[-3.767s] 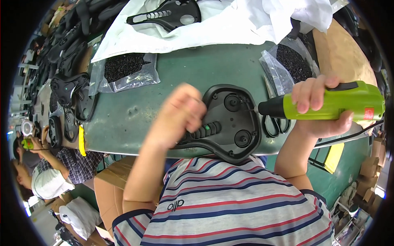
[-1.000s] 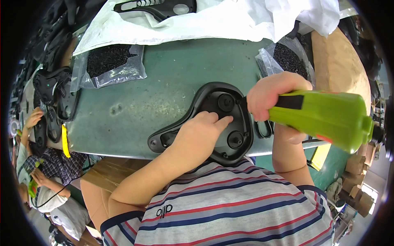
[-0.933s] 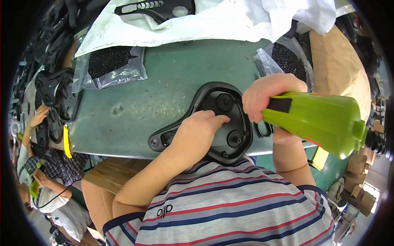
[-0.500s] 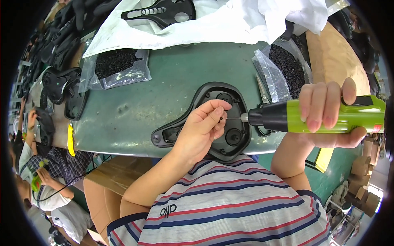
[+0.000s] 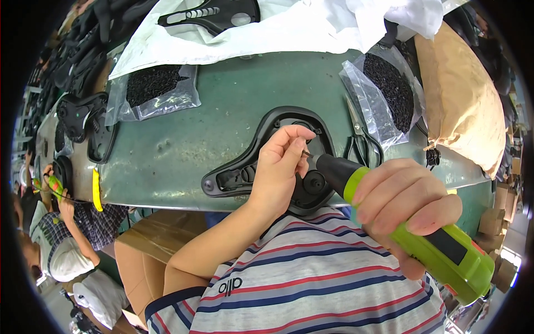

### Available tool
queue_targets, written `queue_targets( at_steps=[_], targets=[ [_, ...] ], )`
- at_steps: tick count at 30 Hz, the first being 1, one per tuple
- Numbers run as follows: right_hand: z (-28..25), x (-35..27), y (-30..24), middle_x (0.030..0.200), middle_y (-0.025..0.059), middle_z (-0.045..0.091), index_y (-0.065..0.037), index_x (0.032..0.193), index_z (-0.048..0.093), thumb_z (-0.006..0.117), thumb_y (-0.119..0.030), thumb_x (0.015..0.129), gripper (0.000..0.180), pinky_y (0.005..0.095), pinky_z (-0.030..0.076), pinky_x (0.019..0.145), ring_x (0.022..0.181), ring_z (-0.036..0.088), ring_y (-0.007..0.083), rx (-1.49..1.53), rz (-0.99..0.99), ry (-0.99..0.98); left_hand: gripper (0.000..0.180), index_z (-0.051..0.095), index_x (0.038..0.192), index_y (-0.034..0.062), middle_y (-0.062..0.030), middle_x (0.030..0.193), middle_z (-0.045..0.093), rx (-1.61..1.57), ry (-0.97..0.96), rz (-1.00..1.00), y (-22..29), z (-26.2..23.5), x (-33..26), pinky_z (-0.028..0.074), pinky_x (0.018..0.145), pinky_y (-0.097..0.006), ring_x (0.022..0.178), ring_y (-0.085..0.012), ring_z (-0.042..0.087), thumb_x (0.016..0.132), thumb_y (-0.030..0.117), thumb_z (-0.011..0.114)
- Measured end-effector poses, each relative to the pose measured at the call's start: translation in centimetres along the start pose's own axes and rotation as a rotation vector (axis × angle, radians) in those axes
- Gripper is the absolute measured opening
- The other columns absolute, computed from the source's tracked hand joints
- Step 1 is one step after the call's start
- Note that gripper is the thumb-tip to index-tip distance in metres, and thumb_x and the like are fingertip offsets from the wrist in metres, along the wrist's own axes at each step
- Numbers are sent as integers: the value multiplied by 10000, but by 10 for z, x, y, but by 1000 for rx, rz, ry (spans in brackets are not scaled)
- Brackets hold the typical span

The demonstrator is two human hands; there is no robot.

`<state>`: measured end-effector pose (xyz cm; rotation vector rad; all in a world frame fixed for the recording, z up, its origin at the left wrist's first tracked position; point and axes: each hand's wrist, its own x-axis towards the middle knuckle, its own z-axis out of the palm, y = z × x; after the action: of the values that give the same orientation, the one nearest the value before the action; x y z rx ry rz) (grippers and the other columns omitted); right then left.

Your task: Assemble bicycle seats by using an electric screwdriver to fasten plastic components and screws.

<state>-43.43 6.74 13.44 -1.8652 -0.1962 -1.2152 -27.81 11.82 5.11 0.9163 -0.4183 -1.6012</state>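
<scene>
A black plastic saddle base lies underside up at the near edge of the green table. My left hand rests over its middle, with thumb and fingers pinched on a small screw at the tip of the driver bit. My right hand grips a lime-green electric screwdriver, whose black nose points left and up toward those fingertips. The hand hides part of the base.
Two clear bags of small black screws lie on the table, with black scissors by the right one. More saddle bases sit at the left, another on white sheeting. A brown paper sack is right. Another person works lower left.
The screwdriver has swung from level to slanting down toward me, its tip meeting my left fingertips, which have moved slightly right over the base.
</scene>
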Motion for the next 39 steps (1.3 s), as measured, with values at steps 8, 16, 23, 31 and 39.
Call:
queue_targets(
  at_steps=[8, 16, 23, 31, 39],
  targets=[
    [-45, -7, -7, 764, 50, 561, -44, 1068, 411, 663, -444, 774, 556, 308, 475, 577, 634, 583, 196, 369, 160, 160, 107, 616, 934, 24, 28, 699, 556, 236, -135, -100, 10, -21, -2, 360, 520, -169, 584, -30, 468, 864, 102, 594],
    [-27, -25, -4, 733, 149, 572, 68, 995, 497, 798, -215, 641, 544, 351, 461, 563, 620, 564, 245, 379, 355, 72, 86, 623, 907, 32, 6, 731, 610, 385, -156, -99, 21, -31, -3, 401, 550, -170, 638, -40, 530, 839, 86, 626],
    [-28, -15, -6, 803, 128, 601, 14, 1072, 498, 785, -293, 700, 562, 393, 494, 595, 685, 614, 276, 342, 419, -142, 107, 604, 928, 16, -36, 797, 637, 342, -223, -106, 19, -35, -1, 459, 607, -199, 705, -85, 590, 827, 44, 624],
    [-17, -3, 12, 708, 132, 604, 34, 947, 533, 783, -307, 696, 492, 357, 492, 503, 573, 605, 269, 252, 313, -265, 128, 599, 926, 4, -61, 830, 646, 339, -246, -154, 20, -35, 0, 492, 677, -217, 749, -108, 614, 801, -16, 616],
    [-6, -5, 17, 583, 77, 583, -22, 666, 602, 782, -126, 497, 268, 291, 427, 447, 487, 565, 236, 127, 500, -375, 133, 619, 944, -14, -53, 809, 637, 353, -216, -157, 23, -37, -1, 508, 657, -222, 728, -109, 620, 816, 24, 622]
  ],
)
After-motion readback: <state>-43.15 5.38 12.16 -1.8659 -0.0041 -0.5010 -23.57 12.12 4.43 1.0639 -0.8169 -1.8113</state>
